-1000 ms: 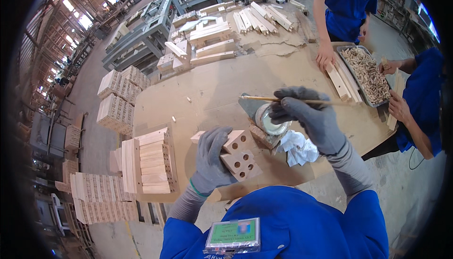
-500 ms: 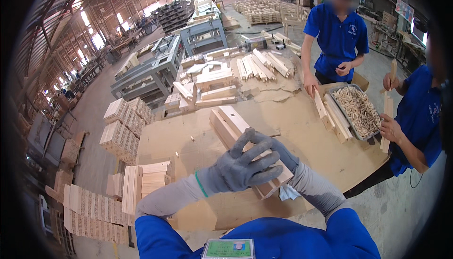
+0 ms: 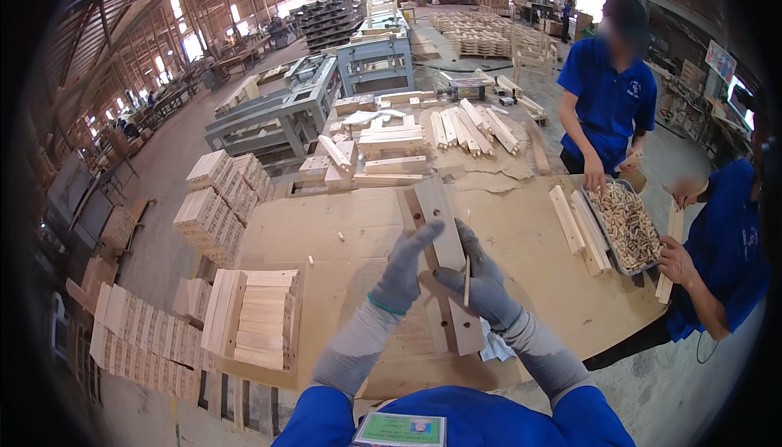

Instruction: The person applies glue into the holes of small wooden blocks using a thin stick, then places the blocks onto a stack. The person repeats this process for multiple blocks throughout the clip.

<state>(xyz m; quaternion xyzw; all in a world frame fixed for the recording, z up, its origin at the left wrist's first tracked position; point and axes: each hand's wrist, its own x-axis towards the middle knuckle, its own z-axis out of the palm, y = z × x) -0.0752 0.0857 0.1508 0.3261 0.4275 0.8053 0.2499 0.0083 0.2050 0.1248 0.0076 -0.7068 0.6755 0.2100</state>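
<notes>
In front of me, two pale wooden bars (image 3: 445, 239) with round holes lie against each other, standing nearly lengthwise to my body. Grey-gloved, my left hand (image 3: 397, 272) is closed on their left edge, its thumb across the face near a hole. My right hand (image 3: 486, 288), gloved too, grips the right edge with its thumb laid over the wood. A thin wooden stick (image 3: 467, 280) sits along the right hand's fingers; how it is held is partly hidden. Beneath the bars is the cardboard-covered table (image 3: 326, 317).
Stacked wooden bars (image 3: 265, 317) are at the table's left edge, more stacks (image 3: 213, 215) beyond. Small dowels (image 3: 311, 260) lie left of my hands. At right, two co-workers stand by a tray (image 3: 654, 264) of dowels and loose bars (image 3: 568, 219). A crumpled cloth (image 3: 495, 345) is nearby.
The bars have turned closer to lengthwise, and my hands, formerly overlapping across them, now grip opposite sides. The far co-worker's hand has gone from the loose bars to the dowel tray.
</notes>
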